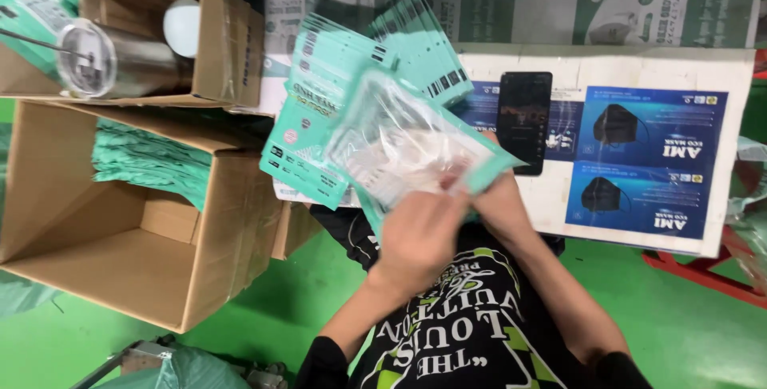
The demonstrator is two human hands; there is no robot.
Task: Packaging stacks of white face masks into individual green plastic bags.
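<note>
While gripped by both hands above the lap, clear-fronted teal pouch [403, 145], left hand [419, 233] and right hand [499, 201] (partly hidden) pinching its lower edge, teal packet stack [359, 69] behind, open cardboard box [120, 245] leftward.

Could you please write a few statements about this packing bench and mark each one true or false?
1. Both hands hold a clear-fronted teal pouch. True; the left hand and right hand grip its lower edge.
2. The black phone lies inside the cardboard box. False; it lies on the white table.
3. The big cardboard box holds teal pouches. True.
4. The steel tumbler stands on the green floor. False; it lies in a smaller box at upper left.
</note>
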